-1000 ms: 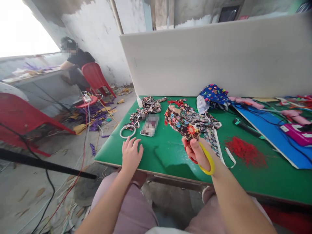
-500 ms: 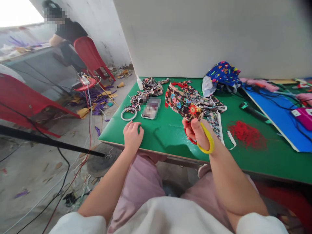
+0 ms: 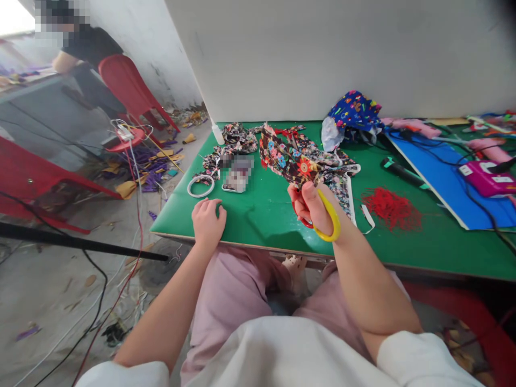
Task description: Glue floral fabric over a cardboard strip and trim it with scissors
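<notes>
My left hand [image 3: 208, 221] rests palm down at the front edge of the green table, fingers loosely spread, holding nothing. Just beyond it lie a white ring [image 3: 200, 186] and a phone [image 3: 237, 174]. Raised above the tabletop, my right hand [image 3: 312, 207] is closed round a dark floral cloth strip [image 3: 288, 158], which points away to the left. A red loop [image 3: 296, 207] shows at its fingers and a yellow loop [image 3: 334, 217] by the wrist; they resemble scissor handles, but any blades are hidden. More floral cloth [image 3: 342, 185] lies behind.
Right of my hand are a pile of red threads [image 3: 391, 208], a black-and-green tool [image 3: 405, 173], a blue board [image 3: 431, 183] and pink glue guns [image 3: 415, 128]. A blue patterned cloth bundle [image 3: 355, 115] sits against the partition [image 3: 322, 54]. Left, a person [image 3: 94, 48] sits on a red chair [image 3: 129, 80].
The view has turned slightly right, so everything sits a little farther left. My right hand still grips the floral cloth, and my left hand still rests at the table edge.
</notes>
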`<state>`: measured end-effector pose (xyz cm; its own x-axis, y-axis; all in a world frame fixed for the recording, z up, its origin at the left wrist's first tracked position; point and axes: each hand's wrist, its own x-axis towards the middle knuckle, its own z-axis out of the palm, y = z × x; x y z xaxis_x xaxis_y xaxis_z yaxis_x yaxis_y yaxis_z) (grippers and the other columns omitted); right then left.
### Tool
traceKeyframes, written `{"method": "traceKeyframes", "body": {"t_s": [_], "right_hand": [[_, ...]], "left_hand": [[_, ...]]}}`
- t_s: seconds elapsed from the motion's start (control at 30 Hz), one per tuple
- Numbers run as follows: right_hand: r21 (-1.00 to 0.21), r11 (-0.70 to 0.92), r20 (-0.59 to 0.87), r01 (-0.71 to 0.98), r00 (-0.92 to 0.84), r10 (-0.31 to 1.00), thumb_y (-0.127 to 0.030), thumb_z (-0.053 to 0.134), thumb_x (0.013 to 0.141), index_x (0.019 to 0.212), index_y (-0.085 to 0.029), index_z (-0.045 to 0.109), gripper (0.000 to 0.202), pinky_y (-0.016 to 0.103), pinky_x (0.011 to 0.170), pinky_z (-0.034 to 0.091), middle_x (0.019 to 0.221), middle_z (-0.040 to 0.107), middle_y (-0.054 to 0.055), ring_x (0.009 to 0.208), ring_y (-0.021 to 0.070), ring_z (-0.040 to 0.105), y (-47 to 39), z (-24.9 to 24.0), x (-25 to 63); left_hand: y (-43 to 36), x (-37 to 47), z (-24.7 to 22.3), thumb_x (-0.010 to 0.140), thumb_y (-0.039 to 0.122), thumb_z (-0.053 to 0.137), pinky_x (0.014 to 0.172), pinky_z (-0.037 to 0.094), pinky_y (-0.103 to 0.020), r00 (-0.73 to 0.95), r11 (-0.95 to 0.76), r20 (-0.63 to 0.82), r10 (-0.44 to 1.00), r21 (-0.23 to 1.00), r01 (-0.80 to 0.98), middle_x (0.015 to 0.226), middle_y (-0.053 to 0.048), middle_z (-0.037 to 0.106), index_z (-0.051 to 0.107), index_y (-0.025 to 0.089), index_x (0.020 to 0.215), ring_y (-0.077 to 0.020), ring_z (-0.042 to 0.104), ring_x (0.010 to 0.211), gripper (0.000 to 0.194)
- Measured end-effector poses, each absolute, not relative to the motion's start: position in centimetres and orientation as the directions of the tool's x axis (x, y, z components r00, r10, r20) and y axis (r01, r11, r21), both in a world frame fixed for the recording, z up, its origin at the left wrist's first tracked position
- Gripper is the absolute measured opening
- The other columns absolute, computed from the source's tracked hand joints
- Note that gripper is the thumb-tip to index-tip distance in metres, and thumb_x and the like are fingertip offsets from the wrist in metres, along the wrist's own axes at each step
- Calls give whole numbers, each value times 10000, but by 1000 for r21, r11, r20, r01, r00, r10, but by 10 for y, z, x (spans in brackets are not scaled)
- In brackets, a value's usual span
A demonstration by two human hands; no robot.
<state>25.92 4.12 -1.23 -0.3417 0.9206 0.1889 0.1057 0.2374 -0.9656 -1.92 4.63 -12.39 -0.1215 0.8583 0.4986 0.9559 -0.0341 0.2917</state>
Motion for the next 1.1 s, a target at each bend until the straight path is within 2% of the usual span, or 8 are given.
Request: {"method": "traceKeyframes", "body": {"t_s": [0.2, 0.43, 0.63, 0.67, 0.7, 0.77, 0.87, 1.1], "right_hand": [[-976, 198, 155, 96, -337, 929, -810, 295, 742, 684, -202, 433, 626, 202, 397, 378, 385, 330, -85, 357, 64, 347, 40, -10, 260], [-980, 184, 148, 74, -344, 927, -798, 291, 757, 691, -203, 429, 614, 199, 383, 376, 380, 317, -92, 349, 64, 323, 44, -14, 262], [-983, 147, 92, 112, -390, 916, -772, 291, 782, 700, -198, 433, 597, 204, 412, 386, 385, 321, -95, 353, 65, 333, 46, -22, 258], [-982, 151, 91, 118, -405, 910, -766, 299, 786, 699, -197, 435, 591, 205, 416, 382, 387, 322, -94, 355, 65, 333, 46, -23, 258], [-980, 156, 90, 127, -419, 903, -758, 310, 790, 697, -197, 437, 583, 205, 413, 370, 390, 323, -93, 356, 65, 331, 46, -25, 257], [-973, 174, 90, 155, -437, 895, -744, 317, 799, 704, -195, 448, 573, 205, 400, 340, 394, 321, -89, 360, 70, 334, 46, -27, 257], [-943, 239, 110, 229, -465, 878, -723, 286, 824, 764, -181, 502, 587, 212, 412, 333, 412, 340, -75, 387, 87, 377, 50, -30, 257], [-881, 318, 126, 351, -472, 872, -711, 420, 784, 873, -204, 541, 529, 236, 437, 293, 501, 447, -30, 444, 124, 407, 55, -33, 255]], "left_hand": [[46, -18, -122, 817, 264, 464, 987, 348, -494, -149, -53, 464, 873, 395, 917, 998, -144, 651, 640, 153, 967, -323, 511, 1099, 256], [29, 2, -104, 812, 292, 512, 994, 356, -489, -203, -146, 428, 881, 652, 744, 986, -113, 651, 636, 187, 931, -287, 544, 1036, 201], [12, 73, -82, 922, 391, 385, 839, 501, -359, -32, -239, 270, 962, 897, 373, 934, -88, 708, 604, 179, 1106, -202, 654, 902, 356], [13, 83, -78, 941, 424, 326, 846, 501, -345, 10, -231, 238, 971, 932, 278, 965, -88, 710, 611, 186, 1106, -192, 653, 926, 407], [15, 92, -72, 929, 466, 351, 894, 477, -355, 48, -145, 144, 988, 989, 7, 1033, -105, 697, 621, 179, 1101, -205, 632, 1003, 431], [22, 104, -63, 854, 552, 480, 905, 461, -345, 66, 4, 23, 998, 922, -386, 1067, -111, 686, 660, 170, 1037, -224, 601, 1063, 461], [33, 113, -51, 705, 519, 699, 808, 487, -287, 91, 154, -126, 988, 721, -676, 922, -74, 706, 686, 155, 911, -182, 635, 903, 418], [53, 113, -40, 715, 291, 738, 723, 493, -208, 41, 163, -210, 977, 604, -781, 855, 31, 693, 633, 204, 877, -90, 636, 740, 212]]}}
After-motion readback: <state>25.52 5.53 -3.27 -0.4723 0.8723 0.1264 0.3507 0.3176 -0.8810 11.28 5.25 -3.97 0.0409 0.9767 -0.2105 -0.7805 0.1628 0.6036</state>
